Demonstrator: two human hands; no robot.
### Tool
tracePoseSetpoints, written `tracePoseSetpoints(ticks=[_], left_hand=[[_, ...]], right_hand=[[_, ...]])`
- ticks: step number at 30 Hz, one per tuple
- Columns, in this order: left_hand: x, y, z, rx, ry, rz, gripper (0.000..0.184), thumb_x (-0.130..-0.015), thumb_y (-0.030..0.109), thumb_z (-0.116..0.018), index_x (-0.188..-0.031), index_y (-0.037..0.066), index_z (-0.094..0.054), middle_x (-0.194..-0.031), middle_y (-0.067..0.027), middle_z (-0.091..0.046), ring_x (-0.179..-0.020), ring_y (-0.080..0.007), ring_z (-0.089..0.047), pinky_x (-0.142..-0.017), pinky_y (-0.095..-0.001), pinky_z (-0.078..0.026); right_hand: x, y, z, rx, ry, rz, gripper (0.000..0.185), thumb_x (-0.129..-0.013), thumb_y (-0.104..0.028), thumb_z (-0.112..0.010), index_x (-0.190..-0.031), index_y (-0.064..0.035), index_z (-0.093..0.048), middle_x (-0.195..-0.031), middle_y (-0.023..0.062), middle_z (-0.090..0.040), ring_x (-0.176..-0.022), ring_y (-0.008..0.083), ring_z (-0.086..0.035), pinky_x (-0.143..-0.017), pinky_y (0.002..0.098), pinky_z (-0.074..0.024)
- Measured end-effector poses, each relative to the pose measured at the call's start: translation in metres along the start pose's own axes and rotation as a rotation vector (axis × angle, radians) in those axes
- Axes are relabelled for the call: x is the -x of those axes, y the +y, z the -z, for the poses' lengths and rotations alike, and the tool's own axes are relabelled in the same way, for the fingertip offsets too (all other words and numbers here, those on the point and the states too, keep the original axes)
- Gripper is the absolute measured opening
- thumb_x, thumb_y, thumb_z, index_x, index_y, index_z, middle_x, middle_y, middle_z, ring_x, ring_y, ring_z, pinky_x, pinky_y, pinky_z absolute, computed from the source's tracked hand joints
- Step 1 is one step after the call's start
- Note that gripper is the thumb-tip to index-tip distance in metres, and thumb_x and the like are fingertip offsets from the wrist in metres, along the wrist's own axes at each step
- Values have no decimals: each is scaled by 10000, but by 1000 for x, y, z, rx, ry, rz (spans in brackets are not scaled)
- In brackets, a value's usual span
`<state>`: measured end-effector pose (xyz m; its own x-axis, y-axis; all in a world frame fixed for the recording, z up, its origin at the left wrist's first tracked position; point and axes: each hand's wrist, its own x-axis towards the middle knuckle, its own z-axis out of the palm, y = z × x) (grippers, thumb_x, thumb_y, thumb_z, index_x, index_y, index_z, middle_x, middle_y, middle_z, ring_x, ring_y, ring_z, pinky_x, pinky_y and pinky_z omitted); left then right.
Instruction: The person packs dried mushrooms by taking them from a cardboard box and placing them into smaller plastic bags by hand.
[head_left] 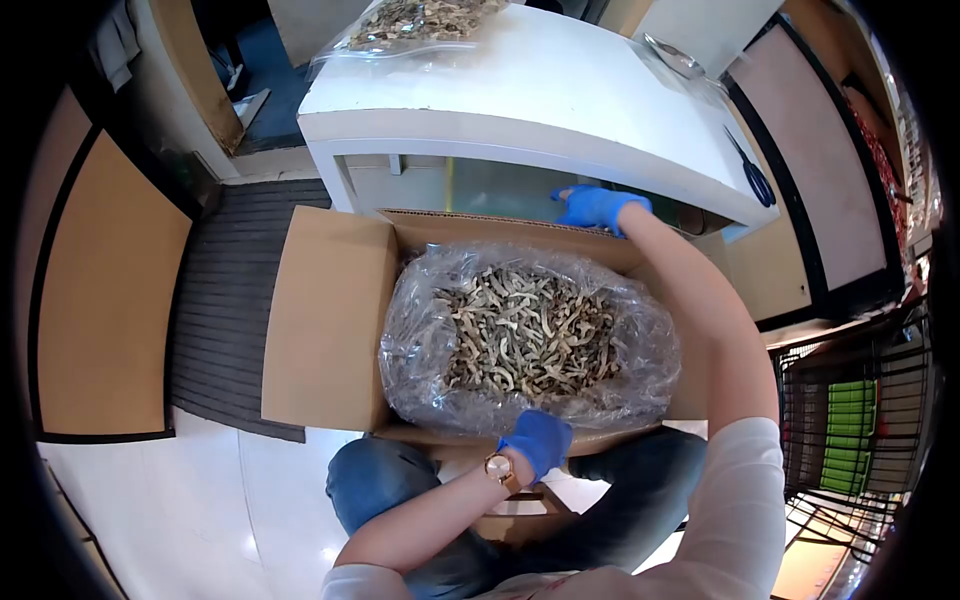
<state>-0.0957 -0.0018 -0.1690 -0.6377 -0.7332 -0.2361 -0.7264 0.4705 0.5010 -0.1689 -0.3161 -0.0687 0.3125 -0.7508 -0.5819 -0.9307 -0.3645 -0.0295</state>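
An opened cardboard box (330, 320) stands before my knees, lined with a clear plastic bag (415, 335). Dried, curled grey-brown strips (525, 330), which look like sliced mushrooms, fill the bag. My left hand (540, 441), in a blue glove and with a watch at the wrist, is closed at the near edge of the box and bag. Its fingertips are hidden, so what it grips cannot be made out. Over the far flap of the box reaches my right hand (600, 208), also blue-gloved, its fingers partly stretched out to the left with nothing visible in them.
Beyond the box is a white table (500, 90), with a clear bag of dried pieces (420, 25), scissors (752, 172) and a metal scoop (674, 57) on it. A black wire basket (900, 400) stands at right. A dark ribbed mat (235, 310) lies at left.
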Motion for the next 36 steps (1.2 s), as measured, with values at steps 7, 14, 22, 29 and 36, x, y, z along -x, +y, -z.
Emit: tracePoseSetpoints(ticks=[7,14,22,29,36], left_hand=[[-10,-17,17,45,188,32,112,-763,144,-598,-816,108,-690,-739,-105,-678,-708,-266,-681,-601,-396,-517],[-7,-18,17,41,157,33,61,-706,152,-656,-739,102,-670,-679,-85,-658,-662,-257,-664,-563,-376,-497],[-12,-27,12,17,264,-35,67,-700,160,-649,-726,99,-659,-669,-82,-652,-644,-264,-661,-555,-382,-501],[-16,-27,76,263,436,-30,517,-805,278,-637,-1246,45,-501,-1198,-230,-546,-1091,-344,-562,-877,-395,-479],[-17,-14,98,1446,601,68,842,-833,325,-705,-1473,74,-217,-1382,-157,-436,-1238,-238,-457,-1019,-351,-380]], right_hand=[[-94,21,-71,333,279,382,639,-845,-213,-526,-1406,-4,-300,-1335,261,-458,-1159,373,-531,-978,428,-439],[-86,39,-92,343,490,401,261,-872,-194,-528,-1095,-64,-567,-932,199,-636,-705,377,-636,-666,470,-523],[-13,31,-48,365,696,392,177,-881,-229,-542,-869,-91,-652,-817,126,-663,-723,328,-642,-659,430,-526],[164,19,-51,-181,993,439,198,-920,-193,-537,-1008,-54,-646,-883,104,-695,-745,228,-675,-633,327,-528],[247,15,-86,-1426,1072,293,302,-957,-198,-522,-1157,17,-591,-983,96,-687,-782,167,-667,-660,231,-502]])
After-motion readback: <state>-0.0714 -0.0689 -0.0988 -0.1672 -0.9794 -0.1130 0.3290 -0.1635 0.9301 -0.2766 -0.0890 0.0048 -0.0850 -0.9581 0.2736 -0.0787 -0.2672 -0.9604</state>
